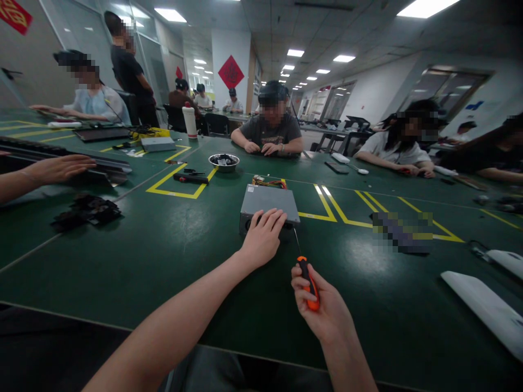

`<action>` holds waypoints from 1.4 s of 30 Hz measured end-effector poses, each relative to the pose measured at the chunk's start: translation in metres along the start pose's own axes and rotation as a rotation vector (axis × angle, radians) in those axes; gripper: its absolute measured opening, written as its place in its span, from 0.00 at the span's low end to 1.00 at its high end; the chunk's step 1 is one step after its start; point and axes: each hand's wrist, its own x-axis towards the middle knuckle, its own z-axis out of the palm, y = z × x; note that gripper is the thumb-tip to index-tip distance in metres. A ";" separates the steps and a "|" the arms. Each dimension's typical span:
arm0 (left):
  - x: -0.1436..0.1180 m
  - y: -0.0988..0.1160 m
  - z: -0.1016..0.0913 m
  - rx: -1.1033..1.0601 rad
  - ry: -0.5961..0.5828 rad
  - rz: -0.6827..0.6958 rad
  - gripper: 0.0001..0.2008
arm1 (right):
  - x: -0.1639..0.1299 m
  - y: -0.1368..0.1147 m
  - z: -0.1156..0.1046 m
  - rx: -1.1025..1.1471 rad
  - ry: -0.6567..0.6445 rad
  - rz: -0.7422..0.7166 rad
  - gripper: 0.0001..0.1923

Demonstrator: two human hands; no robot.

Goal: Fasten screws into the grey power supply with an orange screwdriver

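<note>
A grey metal computer power supply [269,200] lies on the green table in front of me, with coloured cables [270,183] bunched at its far side. My left hand [263,237] rests on its near top edge, fingers stretched out. In my right hand [321,302] is a screwdriver [309,286] with an orange and black handle, fingers wrapped round it. Its thin shaft points up toward the near right corner of the power supply. Whether the tip touches the casing or a screw is too small to tell.
A metal bowl [224,162] of dark parts stands beyond, left of the power supply. Black parts [87,211] are heaped at left, near another person's hand [61,169]. A white device [484,307] lies at right. A person [269,125] sits opposite.
</note>
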 end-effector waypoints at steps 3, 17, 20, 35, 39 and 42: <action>0.000 0.000 0.001 -0.002 0.010 0.000 0.26 | 0.000 0.000 0.000 -0.005 0.017 0.034 0.06; -0.004 0.001 -0.006 0.018 -0.025 0.076 0.23 | -0.004 -0.001 0.007 0.035 0.008 0.050 0.06; -0.004 0.001 -0.007 0.006 -0.028 0.083 0.22 | -0.003 0.001 0.008 -0.032 0.009 0.051 0.07; -0.006 0.001 -0.008 0.001 -0.023 0.094 0.17 | -0.002 0.002 0.006 0.005 0.013 0.038 0.07; -0.006 0.002 -0.007 -0.015 -0.010 0.067 0.15 | -0.001 0.004 0.009 -0.008 -0.006 0.055 0.10; -0.004 0.002 -0.003 -0.043 0.018 0.022 0.19 | 0.000 0.005 0.010 -0.030 -0.010 0.029 0.09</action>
